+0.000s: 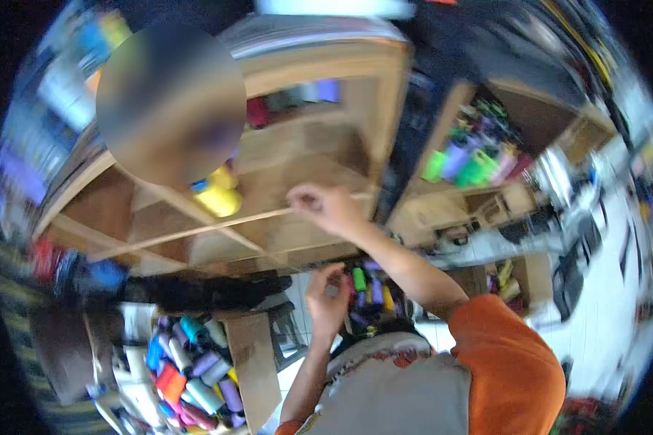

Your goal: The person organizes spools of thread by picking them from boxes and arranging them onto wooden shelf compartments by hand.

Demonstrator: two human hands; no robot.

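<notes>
My right hand (325, 206) reaches over the front of a wooden shelf with compartments (268, 214). Its fingers are curled together, and motion blur hides whatever may be between them. Closer to my body, my left hand (326, 297) is raised with its fingers bent and a gap between thumb and fingers; I see nothing in it. Yellow thread spools (219, 199) stand in a compartment left of my right hand. Several darker and purple spools (294, 98) line the back of the shelf. Below my left hand are more coloured spools (370, 286).
A cardboard box (250, 355) at lower left holds many coloured spools (196, 370). Green and purple spools (468, 159) fill another wooden compartment at right. Beyond lies a white tiled floor (595, 283). A blurred disc covers part of the upper left.
</notes>
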